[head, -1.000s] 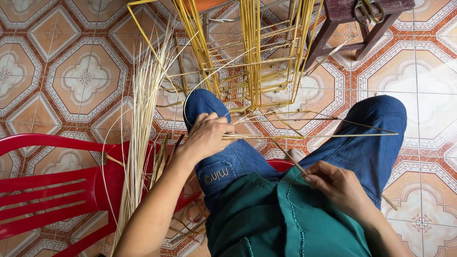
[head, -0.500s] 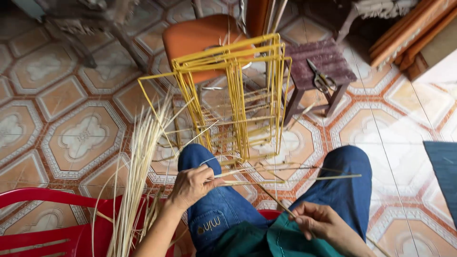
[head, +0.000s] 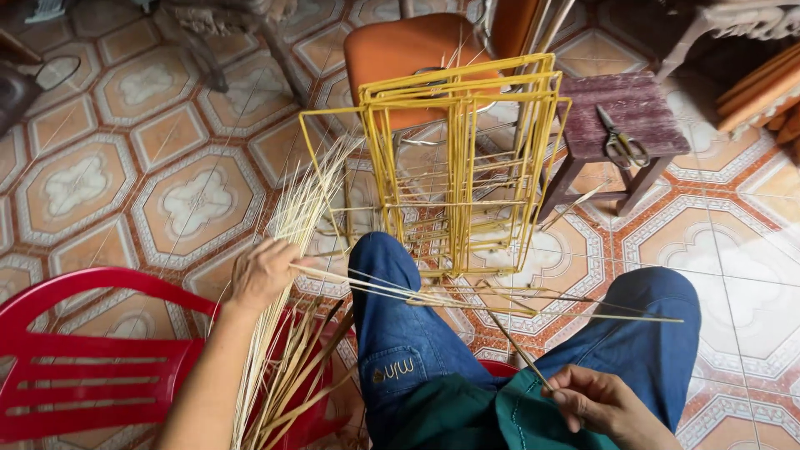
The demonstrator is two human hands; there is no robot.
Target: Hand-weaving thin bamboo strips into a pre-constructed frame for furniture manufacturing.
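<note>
I sit with my knees in blue jeans (head: 392, 333) over a patterned tile floor. My left hand (head: 265, 271) grips a few thin straw-coloured strips (head: 467, 302) that run right across my knees. It sits beside a standing bundle of pale reed strips (head: 283, 283) leaning on a red plastic chair (head: 92, 367). My right hand (head: 596, 404) rests on my right thigh, pinching one thin strip (head: 512, 342) that slants up to the left. A yellow wire frame (head: 458, 158) stands just beyond my knees.
An orange chair (head: 408, 50) stands behind the yellow frame. A small dark wooden stool (head: 629, 117) at the right carries a pair of scissors (head: 621, 142). Furniture legs line the far edge, and wooden slats sit at the top right.
The view has tilted up and away from my lap. My left hand moved left off my knee to the reed bundle, drawing strips across. My right hand stays low on the thigh.
</note>
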